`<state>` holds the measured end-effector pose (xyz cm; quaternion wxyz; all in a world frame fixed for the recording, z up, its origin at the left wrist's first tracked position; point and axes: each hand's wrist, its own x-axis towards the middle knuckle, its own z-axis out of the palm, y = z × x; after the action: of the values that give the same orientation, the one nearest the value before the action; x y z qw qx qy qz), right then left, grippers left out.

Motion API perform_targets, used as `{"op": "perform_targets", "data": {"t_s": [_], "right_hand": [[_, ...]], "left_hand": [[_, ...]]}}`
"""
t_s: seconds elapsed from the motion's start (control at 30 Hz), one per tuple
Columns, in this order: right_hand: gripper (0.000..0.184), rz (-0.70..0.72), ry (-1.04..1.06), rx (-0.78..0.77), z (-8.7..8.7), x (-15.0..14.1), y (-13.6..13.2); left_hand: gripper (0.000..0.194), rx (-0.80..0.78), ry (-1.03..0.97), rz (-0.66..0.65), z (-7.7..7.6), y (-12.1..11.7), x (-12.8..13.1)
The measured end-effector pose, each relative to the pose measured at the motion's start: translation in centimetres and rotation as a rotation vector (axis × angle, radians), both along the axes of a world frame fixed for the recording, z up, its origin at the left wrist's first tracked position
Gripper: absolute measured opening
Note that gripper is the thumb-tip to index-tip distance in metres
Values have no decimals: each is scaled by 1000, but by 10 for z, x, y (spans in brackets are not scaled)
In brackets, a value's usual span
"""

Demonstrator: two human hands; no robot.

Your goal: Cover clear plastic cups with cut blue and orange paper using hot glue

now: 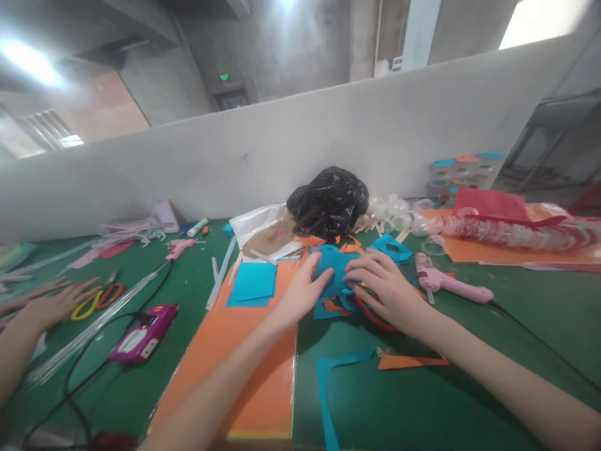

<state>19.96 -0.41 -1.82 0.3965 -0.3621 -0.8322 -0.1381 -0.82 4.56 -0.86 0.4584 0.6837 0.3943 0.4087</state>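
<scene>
A piece of bright blue paper (334, 266) is between my two hands, above the middle of the table. My left hand (307, 285) grips its left side, thumb towards me. My right hand (385, 288) has curled fingers on the right side of the same paper. Beneath the right hand a red curved handle (375, 316), apparently of scissors, partly shows; the rest is hidden. Cut blue and orange scraps (334, 307) lie under the hands. Left of my left hand, a stack of blue paper squares (252, 283) rests on a large orange sheet (253, 376).
A pink glue gun (453, 285) with a black cord lies at right. Behind are a black plastic bag (328, 203) and clear plastic cups (511, 230). At left, another person's hand (61, 300) is beside yellow-and-orange scissors (98, 299) and a purple box (144, 335).
</scene>
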Motion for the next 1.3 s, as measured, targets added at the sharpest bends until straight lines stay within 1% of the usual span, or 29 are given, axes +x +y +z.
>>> {"op": "perform_targets", "data": {"t_s": [0.07,0.13,0.2,0.27,0.33,0.37,0.43,0.53,0.6,0.7,0.83,0.97,1.13,1.2,1.3], "right_hand": [[12,-34,81,-68,-1,1,1],[12,-63,184,-143,-3,1,3],[14,-55,286,-245,-3,0,4],[14,-26,367,-381,-2,-1,5],[14,-12,432,-511,1,-2,4],[15,-12,459,-559,2,-3,4],[17,-17,506,-617,5,-4,2],[20,-30,543,-650,7,-6,-1],[22,-41,543,-664,8,-8,-2],[24,-48,518,-682,10,-9,-2],[27,-34,513,-732,7,-6,-1],[32,-9,523,-799,0,-1,2],[33,-55,508,-792,-3,1,2],[34,-64,499,-792,-2,0,2],[37,-70,500,-796,-1,0,2]], "left_hand": [[34,7,52,-14,-1,-4,1],[34,-4,78,-104,1,-9,3],[36,0,100,-180,6,-14,4],[36,22,145,-165,10,-17,4],[38,20,195,-106,12,-19,4],[39,7,208,-92,12,-19,4],[38,-31,197,-118,11,-20,4],[31,-82,149,-213,7,-20,5],[28,-107,128,-236,4,-20,6],[23,-118,107,-230,1,-19,7],[25,-168,68,-229,-1,-18,7],[24,-150,84,-221,3,-19,8],[23,-201,143,-207,8,-23,9],[23,-176,195,-207,8,-24,9],[24,-37,296,-182,6,-25,9]]}}
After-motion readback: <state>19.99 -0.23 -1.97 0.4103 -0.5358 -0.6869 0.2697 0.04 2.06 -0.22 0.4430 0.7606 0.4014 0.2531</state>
